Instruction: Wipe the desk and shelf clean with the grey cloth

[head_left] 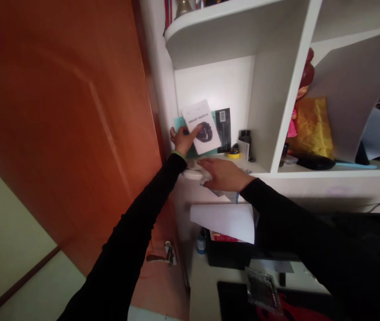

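My left hand [183, 139] is at the left of a white shelf compartment, its thumb pressed on the front of a white smart watch box [206, 133]. The box leans upright against a teal item [179, 121] and a black package [224, 129] with a barcode label. My right hand [225, 173] is closed over a pale, crumpled cloth [206, 182] at the shelf's front edge. Part of the cloth hangs below that edge, and the fingers partly hide it.
On the shelf at right stand a yellow-rimmed round item [233, 154] and a small black bottle [244, 137]. A vertical divider [292, 89] borders the compartment. An orange-brown door [109, 111] is close on the left. Below are a paper sheet [226, 220] and a black box [226, 255].
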